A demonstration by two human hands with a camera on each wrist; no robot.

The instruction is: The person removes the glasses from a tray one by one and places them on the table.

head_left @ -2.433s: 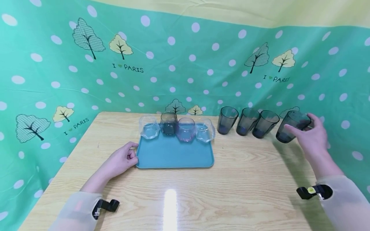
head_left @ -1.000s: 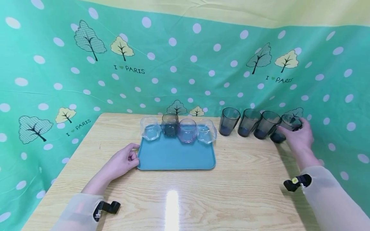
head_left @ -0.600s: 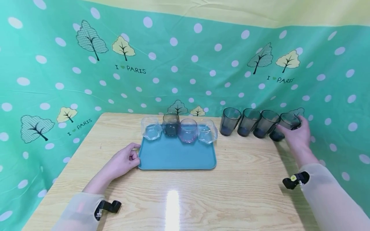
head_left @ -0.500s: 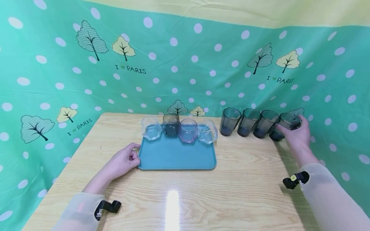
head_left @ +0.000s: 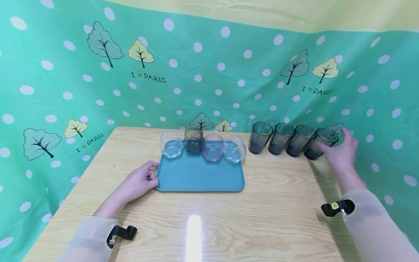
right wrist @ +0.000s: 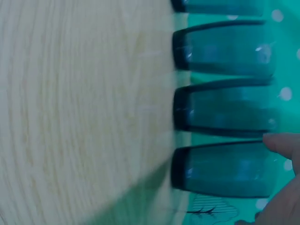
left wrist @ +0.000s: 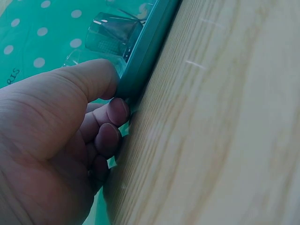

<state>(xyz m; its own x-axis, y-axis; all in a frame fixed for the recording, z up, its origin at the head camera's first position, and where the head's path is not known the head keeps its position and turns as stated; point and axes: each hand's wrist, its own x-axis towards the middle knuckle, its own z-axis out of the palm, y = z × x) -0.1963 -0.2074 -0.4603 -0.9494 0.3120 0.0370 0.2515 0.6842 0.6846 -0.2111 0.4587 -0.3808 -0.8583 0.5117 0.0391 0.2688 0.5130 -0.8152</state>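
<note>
My left hand (head_left: 139,183) grips the left edge of a blue tray (head_left: 199,178). In the left wrist view the thumb lies against the tray's rim (left wrist: 147,51), with the other fingers curled below it. Along the tray's back stand several short glasses: a clear one (head_left: 171,148), a dark grey one (head_left: 193,145), a pinkish one (head_left: 213,151) and another clear one. My right hand (head_left: 342,153) is spread around the rightmost tall dark tumbler (head_left: 315,151). Its thumb is by the rim, seen in the right wrist view too; the fingers stand apart from the glass (right wrist: 225,169).
To the left of that tumbler stand further matching tumblers (head_left: 258,140) in a close row at the table's back edge. A dotted green cloth (head_left: 216,83) hangs behind and at both sides. Wooden tabletop (head_left: 262,211) lies in front of the tray and tumblers.
My right hand carried the last tumbler left and down, standing it beside the row. Since half a second ago its fingers have spread and drawn off rightward. My left hand stays on the tray.
</note>
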